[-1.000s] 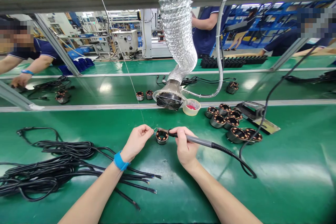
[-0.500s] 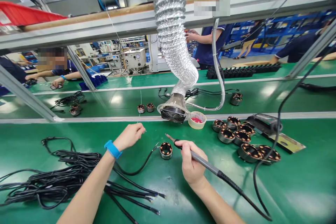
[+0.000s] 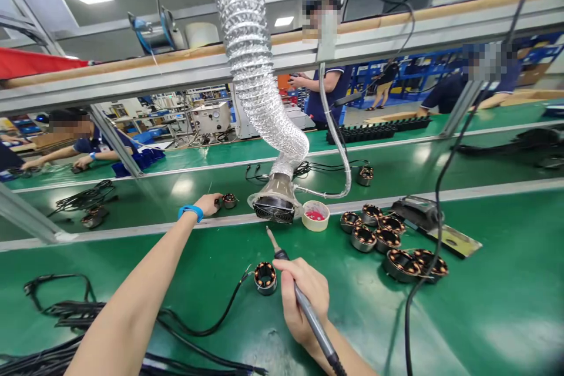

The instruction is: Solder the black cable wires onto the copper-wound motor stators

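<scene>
My left hand (image 3: 208, 204), with a blue wristband, reaches across the metal rail. Its fingers are closed on a motor stator (image 3: 217, 204), which they partly hide. Just right of it sits a second stator (image 3: 229, 200). A thin strand of wire (image 3: 210, 187) shows above this hand; whether the hand holds it I cannot tell. My right hand (image 3: 306, 299) grips a soldering iron (image 3: 308, 308) like a pen, tip up and left. Near the iron, a copper-wound stator (image 3: 265, 279) stands on the green bench, with a black cable's (image 3: 231, 302) stripped end at its left side.
A fume extractor (image 3: 275, 208) hangs from a silver duct (image 3: 251, 59) above the rail. Beside it are a tape roll (image 3: 315, 216), several stators (image 3: 363, 238) and a soldering iron stand (image 3: 418, 212). Black cables (image 3: 79, 311) lie at the left. Co-workers work beyond.
My left hand has moved forward over the rail to the stators behind it. The right hand still holds the soldering iron, now angled more upright. The view has shifted up and right.
</scene>
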`<action>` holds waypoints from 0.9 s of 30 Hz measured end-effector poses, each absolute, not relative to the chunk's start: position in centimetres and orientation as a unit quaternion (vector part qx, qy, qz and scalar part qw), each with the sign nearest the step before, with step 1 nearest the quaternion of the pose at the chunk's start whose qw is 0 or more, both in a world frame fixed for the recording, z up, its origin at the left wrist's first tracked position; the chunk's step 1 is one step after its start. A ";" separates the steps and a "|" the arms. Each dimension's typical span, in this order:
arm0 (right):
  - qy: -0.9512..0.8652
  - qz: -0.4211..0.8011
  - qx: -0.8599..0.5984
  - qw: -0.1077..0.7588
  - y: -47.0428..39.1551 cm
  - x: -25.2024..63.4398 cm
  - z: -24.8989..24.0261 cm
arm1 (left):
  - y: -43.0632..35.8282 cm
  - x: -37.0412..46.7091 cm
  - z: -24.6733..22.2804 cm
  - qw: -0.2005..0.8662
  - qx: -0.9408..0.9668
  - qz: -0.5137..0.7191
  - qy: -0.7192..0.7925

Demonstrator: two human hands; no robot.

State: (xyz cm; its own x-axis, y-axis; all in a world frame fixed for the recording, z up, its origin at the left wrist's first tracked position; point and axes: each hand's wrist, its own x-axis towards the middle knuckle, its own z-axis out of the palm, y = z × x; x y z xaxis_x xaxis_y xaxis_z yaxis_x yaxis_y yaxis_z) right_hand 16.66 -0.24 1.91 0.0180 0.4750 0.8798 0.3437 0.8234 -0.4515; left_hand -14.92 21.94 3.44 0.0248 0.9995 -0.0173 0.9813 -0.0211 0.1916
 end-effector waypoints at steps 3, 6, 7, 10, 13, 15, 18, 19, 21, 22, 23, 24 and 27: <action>-0.706 0.035 -0.292 0.645 -0.5 16.5 2.0 | 21.4 -15.3 3.0 0.044 0.721 0.042 0.690; -0.710 0.019 -0.293 0.640 -0.8 16.3 2.2 | 21.1 -15.5 2.8 0.028 0.737 0.016 0.675; -0.709 0.014 -0.295 0.640 -0.8 16.2 2.2 | 21.1 -15.5 2.7 0.025 0.741 0.005 0.671; -0.709 -0.005 -0.308 0.635 -0.7 16.2 2.3 | 21.5 -15.3 2.7 0.017 0.742 -0.027 0.670; -0.701 -0.027 -0.326 0.634 -0.5 16.3 2.3 | 21.5 -14.9 2.8 -0.004 0.737 -0.040 0.675; -0.690 -0.046 -0.332 0.641 -0.5 16.3 2.4 | 21.1 -14.8 2.6 -0.019 0.733 -0.035 0.680; -0.676 -0.082 -0.339 0.649 -0.6 16.4 2.5 | 20.5 -15.7 1.8 -0.025 0.721 -0.025 0.692; -0.672 -0.093 -0.342 0.650 -0.6 16.4 2.5 | 20.5 -16.2 1.4 -0.020 0.735 -0.029 0.677; -0.669 -0.111 -0.350 0.647 -0.5 16.4 2.5 | 20.5 -17.1 1.0 -0.042 0.736 -0.026 0.675; -0.668 -0.117 -0.356 0.643 -0.5 16.5 2.6 | 20.3 -17.3 1.1 -0.054 0.736 -0.024 0.674; -0.668 -0.119 -0.362 0.640 -0.5 16.6 2.7 | 19.8 -17.3 1.4 -0.066 0.735 -0.019 0.674; -0.667 -0.119 -0.365 0.639 -0.6 16.6 2.9 | 18.9 -17.0 1.9 -0.077 0.734 -0.012 0.674; -0.658 -0.113 -0.356 0.654 -1.1 17.2 3.6 | 14.6 -14.0 4.8 -0.094 0.734 0.018 0.672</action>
